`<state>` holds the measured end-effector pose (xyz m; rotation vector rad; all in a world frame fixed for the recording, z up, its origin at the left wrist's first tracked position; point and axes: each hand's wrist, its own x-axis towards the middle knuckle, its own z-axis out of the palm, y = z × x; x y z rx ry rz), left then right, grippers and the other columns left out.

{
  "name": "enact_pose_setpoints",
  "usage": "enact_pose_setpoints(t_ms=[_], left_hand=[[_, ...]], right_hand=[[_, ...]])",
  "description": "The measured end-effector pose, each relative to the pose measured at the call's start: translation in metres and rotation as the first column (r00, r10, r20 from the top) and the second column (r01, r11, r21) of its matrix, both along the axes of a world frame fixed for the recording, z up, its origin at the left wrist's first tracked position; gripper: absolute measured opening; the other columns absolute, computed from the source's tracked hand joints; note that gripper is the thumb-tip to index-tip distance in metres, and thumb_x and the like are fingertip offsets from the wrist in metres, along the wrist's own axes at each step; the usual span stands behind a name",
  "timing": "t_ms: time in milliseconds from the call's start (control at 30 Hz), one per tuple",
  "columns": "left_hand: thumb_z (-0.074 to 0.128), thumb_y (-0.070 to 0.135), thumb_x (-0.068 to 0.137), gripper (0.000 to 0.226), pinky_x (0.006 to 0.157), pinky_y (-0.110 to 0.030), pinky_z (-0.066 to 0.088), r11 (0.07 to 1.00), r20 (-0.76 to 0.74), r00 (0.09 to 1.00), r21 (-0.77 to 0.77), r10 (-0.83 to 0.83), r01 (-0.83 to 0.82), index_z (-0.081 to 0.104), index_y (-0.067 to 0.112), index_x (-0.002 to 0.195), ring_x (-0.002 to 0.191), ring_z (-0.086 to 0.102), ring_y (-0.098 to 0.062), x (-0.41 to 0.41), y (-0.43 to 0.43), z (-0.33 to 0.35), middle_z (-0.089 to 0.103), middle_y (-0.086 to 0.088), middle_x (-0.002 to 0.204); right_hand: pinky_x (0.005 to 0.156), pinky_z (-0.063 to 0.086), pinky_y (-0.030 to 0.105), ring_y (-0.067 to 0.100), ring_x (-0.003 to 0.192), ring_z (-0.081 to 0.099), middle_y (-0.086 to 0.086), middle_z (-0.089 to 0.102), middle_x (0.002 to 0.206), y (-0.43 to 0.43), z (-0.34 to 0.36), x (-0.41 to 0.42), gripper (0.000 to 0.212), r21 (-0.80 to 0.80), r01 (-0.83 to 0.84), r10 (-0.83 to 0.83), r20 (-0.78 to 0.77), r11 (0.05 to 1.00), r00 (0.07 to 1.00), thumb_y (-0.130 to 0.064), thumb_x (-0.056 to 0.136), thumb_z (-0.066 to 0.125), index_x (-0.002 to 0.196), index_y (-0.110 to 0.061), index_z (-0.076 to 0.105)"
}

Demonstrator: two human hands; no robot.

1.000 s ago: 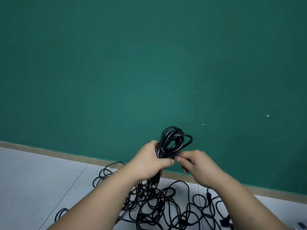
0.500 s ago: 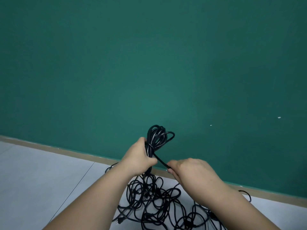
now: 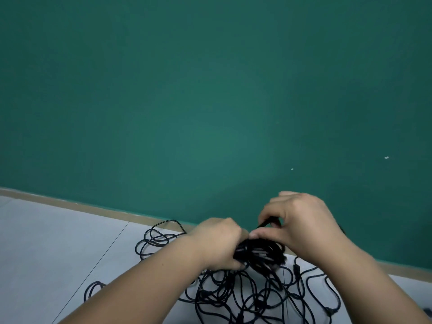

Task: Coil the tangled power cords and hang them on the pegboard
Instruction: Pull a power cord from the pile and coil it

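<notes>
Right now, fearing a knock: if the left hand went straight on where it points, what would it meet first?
Likely the right hand, just past the coiled cord the left hand grips; depth is unclear.

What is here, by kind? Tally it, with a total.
Hands: 2, left hand and right hand
Coiled cord bundle: 1
Tangled cord pile: 1, single cords uncountable
Total: 4
</notes>
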<state>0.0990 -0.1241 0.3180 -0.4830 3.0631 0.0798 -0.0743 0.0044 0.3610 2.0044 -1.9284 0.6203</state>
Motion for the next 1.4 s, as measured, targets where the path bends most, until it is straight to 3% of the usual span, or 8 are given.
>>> enact_pose_setpoints(t_ms=[100,233,400,500,800,967,1133,1400], left_hand=[[0.068,0.069,0.084,0.046,0.072,-0.037,0.057,0.982,-0.053,0.981,-0.038,-0.188,0.187,0.065,0.026,0.101,0.082,0.067,-0.027,-0.003,0.010,-0.002,0.067,0.001,0.091],[0.057,0.078,0.088,0.057,0.066,-0.032,0.046,0.956,-0.268,0.921,-0.162,-0.282,0.245,0.058,0.023,0.103,0.079,0.063,-0.022,0.004,0.006,0.013,0.064,0.005,0.093],[0.058,0.074,0.092,0.056,0.061,-0.033,0.047,0.937,-0.370,0.861,-0.141,-0.349,0.319,0.056,0.019,0.103,0.072,0.058,-0.019,0.010,0.023,0.020,0.060,0.005,0.088],[0.063,0.078,0.086,0.056,0.071,-0.029,0.050,0.979,-0.468,0.880,0.126,-0.081,0.157,0.047,0.032,0.115,0.083,0.061,-0.010,0.017,0.026,0.030,0.064,0.013,0.097],[0.050,0.082,0.091,0.051,0.070,-0.043,0.058,0.790,-0.595,0.631,0.611,0.498,-0.048,0.059,0.039,0.116,0.070,0.071,-0.018,0.014,-0.007,0.015,0.072,0.005,0.079],[0.030,0.086,0.094,0.056,0.077,-0.047,0.056,0.772,-0.512,0.629,0.589,0.585,-0.239,0.050,0.034,0.103,0.074,0.068,-0.015,0.011,-0.014,0.008,0.069,0.000,0.077],[0.031,0.076,0.100,0.055,0.078,-0.041,0.051,0.730,-0.396,0.645,0.556,0.654,-0.398,0.045,0.023,0.111,0.082,0.061,-0.015,0.007,-0.019,0.011,0.061,0.003,0.085],[0.042,0.078,0.096,0.054,0.085,-0.044,0.053,0.780,-0.161,0.833,0.479,0.529,-0.403,0.037,0.027,0.115,0.096,0.063,-0.020,0.011,-0.036,0.008,0.062,0.004,0.104]], right_hand=[[0.065,0.054,0.032,0.006,0.072,0.064,-0.017,0.066,0.068,0.007,-0.002,-0.009,0.039,0.109,0.047,-0.081,0.337,0.993,0.938,-0.079,0.063,0.081,0.074,-0.042,0.075],[0.068,0.053,0.031,0.013,0.065,0.065,0.000,0.075,0.072,0.014,0.002,-0.022,0.028,0.182,-0.049,-0.109,0.759,0.982,0.642,-0.048,0.064,0.094,0.072,-0.024,0.081],[0.064,0.050,0.024,0.015,0.067,0.061,0.009,0.070,0.073,0.016,-0.001,-0.021,0.019,0.196,-0.249,-0.092,0.922,0.949,0.377,-0.024,0.079,0.086,0.080,-0.007,0.078],[0.068,0.055,0.028,0.022,0.072,0.066,0.011,0.073,0.080,0.014,-0.001,-0.018,0.014,0.191,-0.260,-0.128,0.962,0.946,0.240,-0.018,0.092,0.077,0.082,-0.008,0.078],[0.051,0.033,0.025,0.013,0.056,0.038,0.001,0.065,0.069,-0.016,-0.029,0.019,0.025,0.207,-0.107,-0.152,0.913,0.972,0.379,-0.029,0.107,0.061,0.095,-0.030,0.083],[0.054,0.041,0.027,0.012,0.055,0.045,-0.003,0.070,0.073,-0.018,-0.031,0.027,0.022,0.269,-0.092,-0.191,0.849,0.959,0.492,-0.024,0.110,0.056,0.115,-0.031,0.077],[0.067,0.059,0.031,0.016,0.064,0.067,-0.012,0.075,0.080,-0.008,-0.028,0.032,0.033,0.430,0.079,-0.317,0.517,0.899,0.795,-0.025,0.110,0.051,0.140,-0.030,0.062],[0.075,0.057,0.033,0.010,0.075,0.071,-0.003,0.080,0.086,0.008,0.002,0.038,0.022,0.291,-0.128,-0.173,0.808,0.948,0.563,-0.019,0.110,0.053,0.102,-0.023,0.073]])
